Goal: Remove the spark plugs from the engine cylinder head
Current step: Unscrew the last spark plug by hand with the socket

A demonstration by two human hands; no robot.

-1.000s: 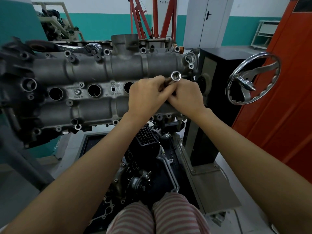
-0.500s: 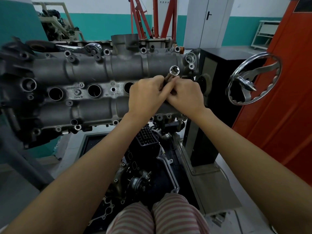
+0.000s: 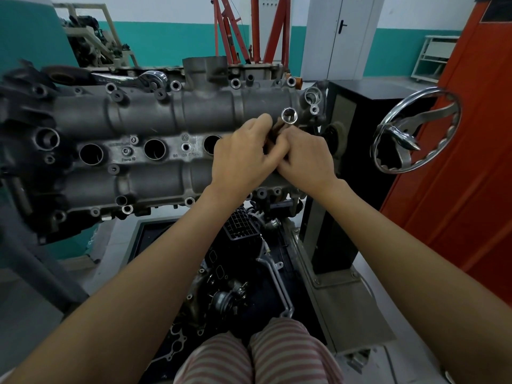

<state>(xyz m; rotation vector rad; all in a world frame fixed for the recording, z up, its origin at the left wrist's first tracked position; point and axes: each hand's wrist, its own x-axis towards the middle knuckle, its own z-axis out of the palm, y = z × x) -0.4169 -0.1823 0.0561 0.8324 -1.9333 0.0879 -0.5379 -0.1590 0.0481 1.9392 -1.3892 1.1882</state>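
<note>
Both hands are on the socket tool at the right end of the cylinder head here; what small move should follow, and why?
Probably keep turning the socket tool by hand and draw it outward. Left hand and right hand both grip its shaft, its open end faces the camera, and it sits over the rightmost plug well of the cylinder head. Whether a spark plug is inside is hidden.

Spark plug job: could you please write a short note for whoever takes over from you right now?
Left hand and right hand: both grip the socket, a long tube tool, over the right end of the cylinder head. Its open end points up toward the camera.
Wells: three in the middle row show open and dark; I cannot tell if plugs remain deep inside. A fourth spot is hidden under the hands.
Ratchet lies on the head's far edge.
Done: unclear; no removed plug in view.
Left: work the covered well, then check the others.
</note>
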